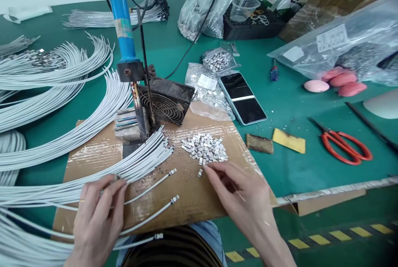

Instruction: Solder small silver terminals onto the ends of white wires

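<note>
My left hand [98, 213] is closed, thumb and fingers pinched on a white cable at the edge of a bundle of white cables [137, 159], whose stripped ends fan out across the cardboard. My right hand [242, 196] has its thumb and forefinger pressed together at the near edge of a pile of small metal connectors [207, 149]; whatever sits between those fingertips is too small to tell. One loose connector [200, 173] lies just left of them. Nearer my body, several separate cables end in metal connectors, such as the fitted cable [161, 213].
A blue-handled soldering iron [121, 22] hangs upright over a metal block [129, 122], beside a fan [168, 99]. Behind the cardboard sheet [202, 200] lie a phone [242, 98] and bagged connectors [217, 59]. Red-handled scissors [342, 144] rest at right; curved cable bundles [46, 109] fill the left.
</note>
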`<state>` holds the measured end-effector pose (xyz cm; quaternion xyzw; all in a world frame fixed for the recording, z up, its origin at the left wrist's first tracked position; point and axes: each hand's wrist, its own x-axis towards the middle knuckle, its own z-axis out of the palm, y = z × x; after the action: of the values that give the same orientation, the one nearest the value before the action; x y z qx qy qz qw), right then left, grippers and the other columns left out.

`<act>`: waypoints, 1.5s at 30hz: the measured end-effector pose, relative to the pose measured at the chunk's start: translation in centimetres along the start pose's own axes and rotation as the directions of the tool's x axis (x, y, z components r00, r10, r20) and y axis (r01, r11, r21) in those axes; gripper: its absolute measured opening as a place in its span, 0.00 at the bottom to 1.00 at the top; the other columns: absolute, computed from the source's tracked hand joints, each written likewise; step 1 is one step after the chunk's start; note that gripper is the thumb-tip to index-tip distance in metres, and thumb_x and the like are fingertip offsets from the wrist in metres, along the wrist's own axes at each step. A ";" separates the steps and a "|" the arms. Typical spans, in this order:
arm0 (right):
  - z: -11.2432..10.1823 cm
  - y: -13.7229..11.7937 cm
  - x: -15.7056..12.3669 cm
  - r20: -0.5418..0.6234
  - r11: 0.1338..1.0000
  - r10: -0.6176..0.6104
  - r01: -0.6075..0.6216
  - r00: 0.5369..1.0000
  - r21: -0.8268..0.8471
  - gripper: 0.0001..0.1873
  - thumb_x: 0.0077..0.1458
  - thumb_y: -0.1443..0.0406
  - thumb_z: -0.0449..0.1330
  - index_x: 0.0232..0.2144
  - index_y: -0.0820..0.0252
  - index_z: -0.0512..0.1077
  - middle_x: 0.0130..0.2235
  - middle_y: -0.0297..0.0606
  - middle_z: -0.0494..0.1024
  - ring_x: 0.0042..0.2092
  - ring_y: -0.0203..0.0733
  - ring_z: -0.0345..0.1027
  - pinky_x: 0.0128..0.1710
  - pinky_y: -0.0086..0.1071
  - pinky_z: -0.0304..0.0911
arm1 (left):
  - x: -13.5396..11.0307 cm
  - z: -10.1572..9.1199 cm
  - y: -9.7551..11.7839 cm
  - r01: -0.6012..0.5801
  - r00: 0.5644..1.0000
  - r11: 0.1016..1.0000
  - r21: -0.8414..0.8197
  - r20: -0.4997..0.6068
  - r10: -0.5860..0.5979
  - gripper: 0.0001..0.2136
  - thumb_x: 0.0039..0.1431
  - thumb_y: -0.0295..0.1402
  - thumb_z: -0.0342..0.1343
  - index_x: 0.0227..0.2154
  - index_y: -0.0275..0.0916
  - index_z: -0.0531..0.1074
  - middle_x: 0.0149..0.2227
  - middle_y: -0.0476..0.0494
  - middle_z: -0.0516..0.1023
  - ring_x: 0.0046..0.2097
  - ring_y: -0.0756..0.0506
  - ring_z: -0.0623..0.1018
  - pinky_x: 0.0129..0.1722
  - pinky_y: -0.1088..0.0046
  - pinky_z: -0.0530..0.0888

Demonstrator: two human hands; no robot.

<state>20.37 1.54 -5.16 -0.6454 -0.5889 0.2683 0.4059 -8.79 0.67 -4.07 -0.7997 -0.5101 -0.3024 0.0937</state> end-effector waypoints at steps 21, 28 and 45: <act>1.4 -2.9 -1.0 0.163 0.812 0.381 -0.414 0.910 0.413 0.11 0.59 0.57 0.70 0.31 0.57 0.80 0.22 0.30 0.75 0.23 0.32 0.66 0.23 0.23 0.64 | 3.0 0.1 5.1 0.922 0.366 -0.014 -0.387 0.883 -0.294 0.13 0.60 0.44 0.68 0.33 0.38 0.81 0.22 0.53 0.71 0.23 0.53 0.64 0.24 0.80 0.60; 4.0 -4.3 -1.2 0.322 0.695 0.227 -0.385 0.919 0.607 0.07 0.59 0.61 0.70 0.31 0.56 0.85 0.22 0.30 0.74 0.22 0.30 0.62 0.20 0.22 0.58 | 4.2 0.0 5.4 0.883 0.352 -0.167 -0.438 0.855 -0.381 0.19 0.59 0.50 0.69 0.30 0.38 0.77 0.19 0.57 0.68 0.20 0.57 0.59 0.19 0.82 0.53; 4.0 -5.3 -0.7 0.347 0.692 0.059 -0.289 0.936 0.662 0.08 0.60 0.67 0.69 0.36 0.51 0.88 0.26 0.31 0.74 0.24 0.29 0.60 0.21 0.23 0.54 | 4.5 -0.6 5.9 0.872 0.303 -0.273 -0.406 0.886 -0.351 0.22 0.55 0.52 0.71 0.26 0.37 0.75 0.20 0.57 0.61 0.24 0.54 0.53 0.23 0.79 0.50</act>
<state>14.10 1.57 -2.88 -0.4471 -0.4315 0.6039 0.4992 -2.56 1.06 -0.01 -0.2913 -0.5676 -0.3377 -0.6921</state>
